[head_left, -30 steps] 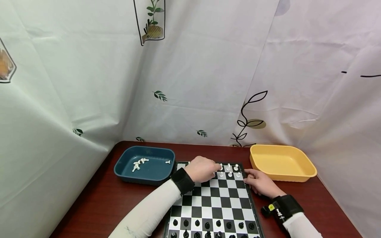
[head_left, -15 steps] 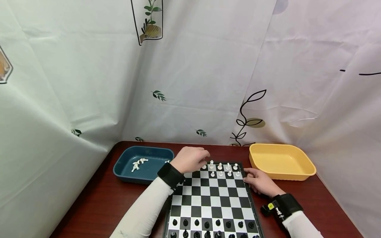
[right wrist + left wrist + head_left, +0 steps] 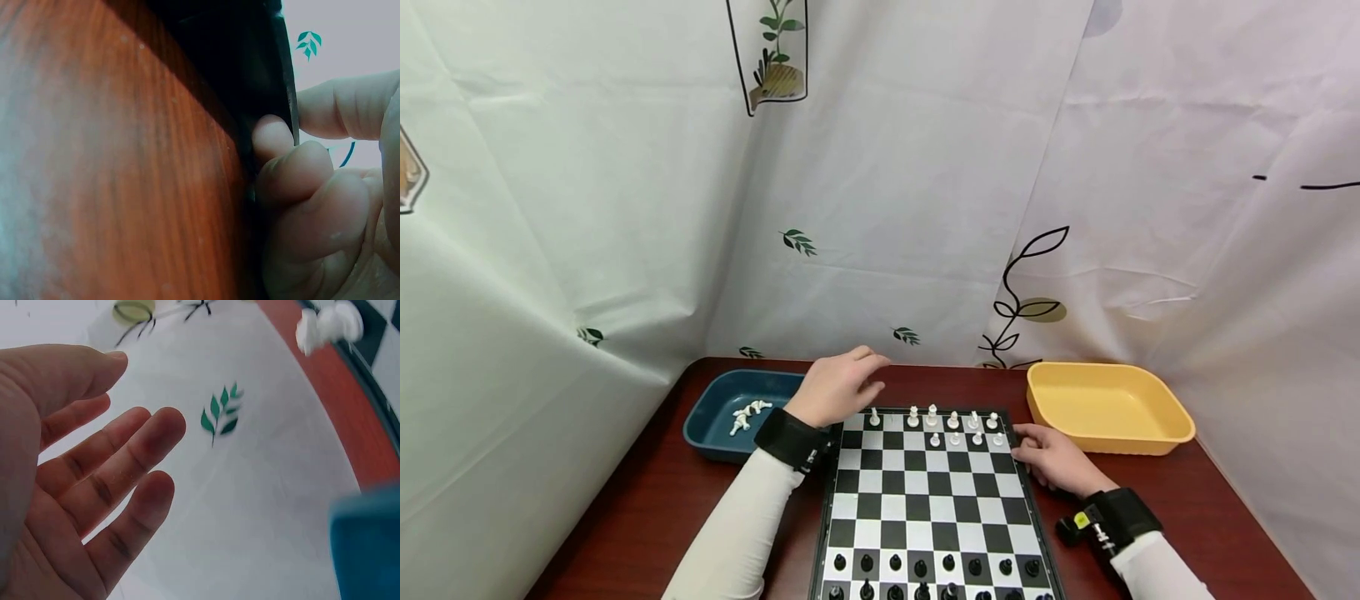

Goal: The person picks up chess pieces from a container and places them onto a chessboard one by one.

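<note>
My left hand [image 3: 835, 387] hovers above the far left corner of the chessboard [image 3: 928, 504], its fingers relaxed and apart. Nothing lies between the thumb and fingers in the left wrist view. Just below it, a white chess piece [image 3: 875, 418] stands alone on the back row. Further right, several white pieces [image 3: 952, 420] stand along that row, with white pawns [image 3: 954, 439] in front. My right hand [image 3: 1056, 458] grips the board's right edge. In the right wrist view, thumb and fingertips [image 3: 274, 137] lie on opposite sides of the dark rim.
A blue tray [image 3: 700, 442] at the left holds several white pieces [image 3: 748, 414]; the left hand and wrist partly cover it. A yellow tray [image 3: 1108, 404] stands at the right. Black pieces [image 3: 920, 568] fill the board's near rows. A patterned white cloth [image 3: 910, 208] hangs behind the table.
My left hand has moved left from the white back row toward the blue tray, and its fingers have spread. White pieces it covered now show. The right hand stays at the board's edge.
</note>
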`<state>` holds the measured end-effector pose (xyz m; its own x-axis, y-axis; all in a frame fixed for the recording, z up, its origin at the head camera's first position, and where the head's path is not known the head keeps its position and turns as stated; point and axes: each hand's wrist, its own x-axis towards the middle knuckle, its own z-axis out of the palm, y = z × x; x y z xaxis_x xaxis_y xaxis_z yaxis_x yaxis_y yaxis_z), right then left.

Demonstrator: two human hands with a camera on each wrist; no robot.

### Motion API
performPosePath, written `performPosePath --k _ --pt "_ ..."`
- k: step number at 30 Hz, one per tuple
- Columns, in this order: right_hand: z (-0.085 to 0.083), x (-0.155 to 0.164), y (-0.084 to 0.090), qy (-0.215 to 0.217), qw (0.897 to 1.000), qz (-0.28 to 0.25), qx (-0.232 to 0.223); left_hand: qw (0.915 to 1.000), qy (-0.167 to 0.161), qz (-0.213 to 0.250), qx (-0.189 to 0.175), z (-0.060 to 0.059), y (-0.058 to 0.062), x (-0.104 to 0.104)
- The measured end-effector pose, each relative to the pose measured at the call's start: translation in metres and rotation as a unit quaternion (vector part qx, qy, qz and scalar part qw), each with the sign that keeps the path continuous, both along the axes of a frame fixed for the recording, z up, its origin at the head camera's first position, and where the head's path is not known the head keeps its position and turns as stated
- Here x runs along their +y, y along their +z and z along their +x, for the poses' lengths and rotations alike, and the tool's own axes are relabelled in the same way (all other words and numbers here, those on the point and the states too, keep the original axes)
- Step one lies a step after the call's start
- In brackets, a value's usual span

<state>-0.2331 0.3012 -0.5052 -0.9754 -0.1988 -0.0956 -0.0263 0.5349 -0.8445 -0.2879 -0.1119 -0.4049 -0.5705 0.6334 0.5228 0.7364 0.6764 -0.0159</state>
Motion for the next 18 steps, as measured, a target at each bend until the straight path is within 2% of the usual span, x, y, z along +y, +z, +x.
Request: performPosePath --k 4,9,18 --pt "0.000 0.000 0.000 0.001 1.000 -0.004 -0.001 0.9992 0.029 0.027 -0.006 -0.005 0.003 -0.019" --pt "0.000 0.001 -0.001 0.002 1.000 -0.018 -0.003 0.9961 0.060 0.056 -0.034 -0.010 0.002 -0.037" --pt "-0.001 0.001 -0.001 0.005 1.000 -0.023 -0.004 0.9891 0.092 0.059 -0.099 -0.016 -0.004 -0.057"
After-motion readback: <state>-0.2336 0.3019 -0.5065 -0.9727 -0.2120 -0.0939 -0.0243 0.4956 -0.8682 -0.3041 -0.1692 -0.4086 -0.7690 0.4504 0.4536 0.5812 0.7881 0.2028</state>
